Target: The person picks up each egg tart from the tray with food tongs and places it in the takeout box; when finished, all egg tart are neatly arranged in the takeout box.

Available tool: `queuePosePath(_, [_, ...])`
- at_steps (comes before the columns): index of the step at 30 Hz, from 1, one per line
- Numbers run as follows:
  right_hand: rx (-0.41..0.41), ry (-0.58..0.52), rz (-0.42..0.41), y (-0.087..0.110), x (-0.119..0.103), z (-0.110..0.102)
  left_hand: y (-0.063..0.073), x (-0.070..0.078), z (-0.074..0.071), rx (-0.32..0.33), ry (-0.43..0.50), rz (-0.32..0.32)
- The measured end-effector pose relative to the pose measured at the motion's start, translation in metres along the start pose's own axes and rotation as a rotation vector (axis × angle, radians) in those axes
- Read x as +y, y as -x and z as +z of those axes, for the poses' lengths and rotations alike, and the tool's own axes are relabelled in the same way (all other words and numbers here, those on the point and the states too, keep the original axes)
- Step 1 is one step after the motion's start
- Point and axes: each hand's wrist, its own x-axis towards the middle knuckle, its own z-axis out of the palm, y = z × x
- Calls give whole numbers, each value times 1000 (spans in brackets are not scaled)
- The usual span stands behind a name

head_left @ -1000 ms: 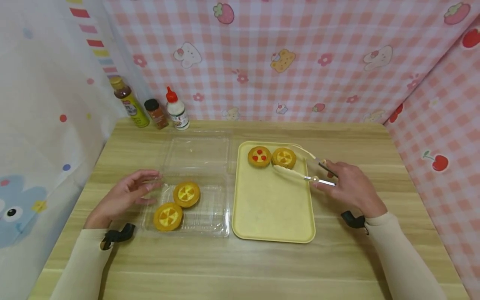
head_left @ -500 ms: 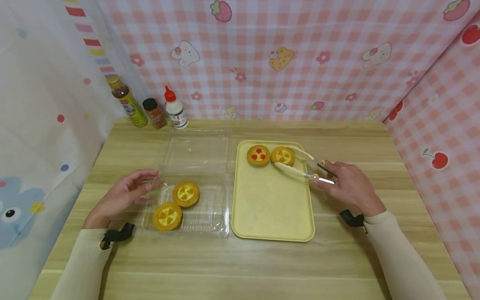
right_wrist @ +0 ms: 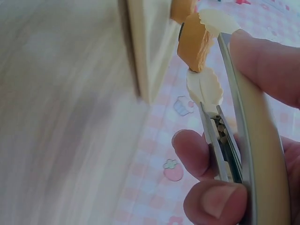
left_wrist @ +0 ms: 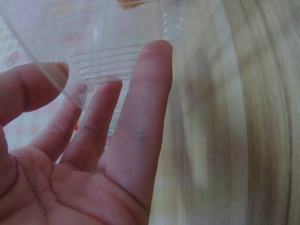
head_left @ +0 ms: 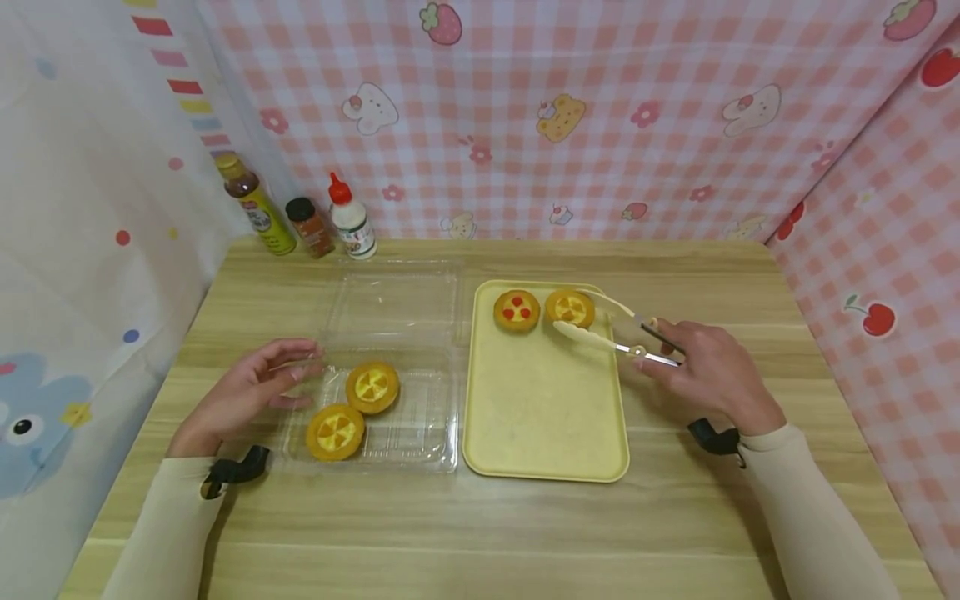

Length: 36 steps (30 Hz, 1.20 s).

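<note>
My right hand (head_left: pixel 708 371) grips metal tongs (head_left: pixel 656 358) with cream scalloped tips. Between those tips is a tart (head_left: pixel 570 308) with a yellow wedge-patterned top, at the tray's far right corner; whether it touches the tray I cannot tell. Just left of it, a tart with red hearts (head_left: pixel 517 310) lies on the pale yellow tray (head_left: pixel 546 417). My left hand (head_left: pixel 258 385) has its fingers nearly straight at the left edge of a clear plastic box (head_left: pixel 420 429). In the left wrist view, fingertips (left_wrist: pixel 157 51) touch its ribbed wall. Two wedge-patterned tarts (head_left: pixel 372 387) sit in the box.
The box's clear lid (head_left: pixel 397 298) lies folded back behind it. A yellow-labelled bottle (head_left: pixel 258 208), a black-capped jar (head_left: pixel 310 227) and a red-tipped white bottle (head_left: pixel 351 217) stand at the back left. Patterned cloth walls (head_left: pixel 480 108) border the wooden table (head_left: pixel 525 542).
The tongs and the tart between them have shifted slightly right, opening a gap from the red-heart tart. My right hand moved right with them. The left hand stays put.
</note>
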Motion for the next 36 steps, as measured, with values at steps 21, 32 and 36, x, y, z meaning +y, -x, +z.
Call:
queuePosePath(21, [-15, -12, -115, -13, -51, -14, 0, -3, 4, 36, -12, -8])
queuePosePath(32, [-50, -35, -203, -21, -82, -11, 1, -8, 5, 40, 59, -4])
queuePosePath(36, [-61, -20, -247, -23, -94, -9, 0, -9, 5, 34, 72, 16])
